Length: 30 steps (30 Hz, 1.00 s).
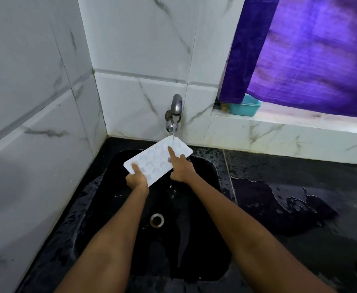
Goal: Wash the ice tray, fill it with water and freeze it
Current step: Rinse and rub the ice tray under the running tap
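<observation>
Water runs in a thin stream from the tap on the far tiled wall and lands on the far end of the ice tray, which is held in the air over the black sink rather than resting in it, probably so the stream can run through the cups and drain away below. In this head view, the only one there is, the white tray lies slanted, its far right corner up under the spout and its near left corner lower, cups facing up. The left hand grips that near left corner: the thumb lies on top of the rim and the fingers are curled out of sight beneath, clenched on the tray, so this hand carries its weight. The right hand is just to the right of the tray, its index finger stretched out and pressed into the cups near where the water falls, the other fingers folded back; it grasps nothing and looks to be rubbing the cups clean. By this judgement the washing step is in hand, with filling and freezing not yet done. The dark surface right of the sink is wet with a spread puddle, and a teal tub sits on the far ledge under a purple curtain.
</observation>
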Each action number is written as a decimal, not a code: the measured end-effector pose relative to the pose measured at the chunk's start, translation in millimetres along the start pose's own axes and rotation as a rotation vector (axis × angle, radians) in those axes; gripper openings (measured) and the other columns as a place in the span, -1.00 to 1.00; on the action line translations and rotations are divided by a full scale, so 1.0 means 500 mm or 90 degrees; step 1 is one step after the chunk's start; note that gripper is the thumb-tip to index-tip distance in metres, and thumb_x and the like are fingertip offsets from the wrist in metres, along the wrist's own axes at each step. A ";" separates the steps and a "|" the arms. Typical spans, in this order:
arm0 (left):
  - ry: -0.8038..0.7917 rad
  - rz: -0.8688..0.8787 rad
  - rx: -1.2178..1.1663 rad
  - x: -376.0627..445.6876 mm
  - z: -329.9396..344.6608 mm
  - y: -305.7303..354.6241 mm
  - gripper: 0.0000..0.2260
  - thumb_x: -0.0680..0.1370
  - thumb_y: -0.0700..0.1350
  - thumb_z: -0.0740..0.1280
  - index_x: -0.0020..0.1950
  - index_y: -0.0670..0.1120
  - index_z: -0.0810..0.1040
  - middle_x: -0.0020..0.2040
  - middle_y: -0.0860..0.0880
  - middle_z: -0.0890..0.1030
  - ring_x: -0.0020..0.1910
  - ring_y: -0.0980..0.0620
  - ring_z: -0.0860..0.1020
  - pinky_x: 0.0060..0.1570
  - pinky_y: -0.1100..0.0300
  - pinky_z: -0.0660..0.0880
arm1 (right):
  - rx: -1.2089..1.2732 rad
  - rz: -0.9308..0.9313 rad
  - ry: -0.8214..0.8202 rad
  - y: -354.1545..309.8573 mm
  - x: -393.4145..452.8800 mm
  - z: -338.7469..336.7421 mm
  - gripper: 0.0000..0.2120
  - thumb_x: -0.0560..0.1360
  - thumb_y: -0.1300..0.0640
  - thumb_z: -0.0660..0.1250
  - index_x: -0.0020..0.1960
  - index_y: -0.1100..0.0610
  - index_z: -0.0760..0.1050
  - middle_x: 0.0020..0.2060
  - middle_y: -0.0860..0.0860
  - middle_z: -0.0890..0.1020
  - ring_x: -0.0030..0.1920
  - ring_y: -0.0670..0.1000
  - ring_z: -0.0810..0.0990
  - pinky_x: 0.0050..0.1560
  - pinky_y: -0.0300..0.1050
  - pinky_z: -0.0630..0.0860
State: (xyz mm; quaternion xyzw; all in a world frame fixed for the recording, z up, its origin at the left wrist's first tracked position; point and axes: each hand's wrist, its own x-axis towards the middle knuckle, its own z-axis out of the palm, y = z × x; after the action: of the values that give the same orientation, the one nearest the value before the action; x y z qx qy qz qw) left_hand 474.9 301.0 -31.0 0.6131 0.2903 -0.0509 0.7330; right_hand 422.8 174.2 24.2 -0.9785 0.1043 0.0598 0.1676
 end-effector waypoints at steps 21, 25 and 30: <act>-0.008 0.004 0.020 0.004 0.006 0.009 -0.50 0.58 0.10 0.24 0.25 -0.33 0.49 0.21 -0.25 0.57 0.17 -0.22 0.57 0.03 0.09 0.49 | -0.134 -0.016 0.009 0.018 -0.002 0.001 -0.16 0.39 0.14 0.29 0.53 0.13 -0.10 0.30 0.16 0.42 0.31 0.18 0.30 0.26 0.05 0.30; -0.012 -0.020 -0.019 -0.008 0.010 0.002 -0.51 0.59 0.08 0.23 0.27 -0.33 0.48 0.22 -0.25 0.58 0.16 -0.22 0.58 -0.06 0.12 0.47 | -0.169 -0.029 0.028 -0.003 -0.004 0.009 -0.07 0.38 0.11 0.32 0.53 0.17 -0.22 0.32 0.11 0.42 0.33 0.20 0.24 0.28 0.14 0.28; -0.020 -0.005 0.006 -0.003 0.003 0.008 -0.50 0.59 0.08 0.23 0.29 -0.33 0.46 0.26 -0.24 0.55 0.21 -0.21 0.55 -0.03 0.14 0.43 | -0.156 -0.013 0.038 0.015 -0.006 -0.016 -0.12 0.38 0.16 0.31 0.54 0.16 -0.14 0.28 0.20 0.40 0.31 0.22 0.28 0.30 0.12 0.24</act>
State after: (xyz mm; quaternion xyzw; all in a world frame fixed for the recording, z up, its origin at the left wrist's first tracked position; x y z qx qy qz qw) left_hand 476.1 300.5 -26.5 0.6146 0.2806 -0.0649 0.7344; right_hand 418.6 165.0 29.8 -0.9940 0.0909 0.0415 0.0444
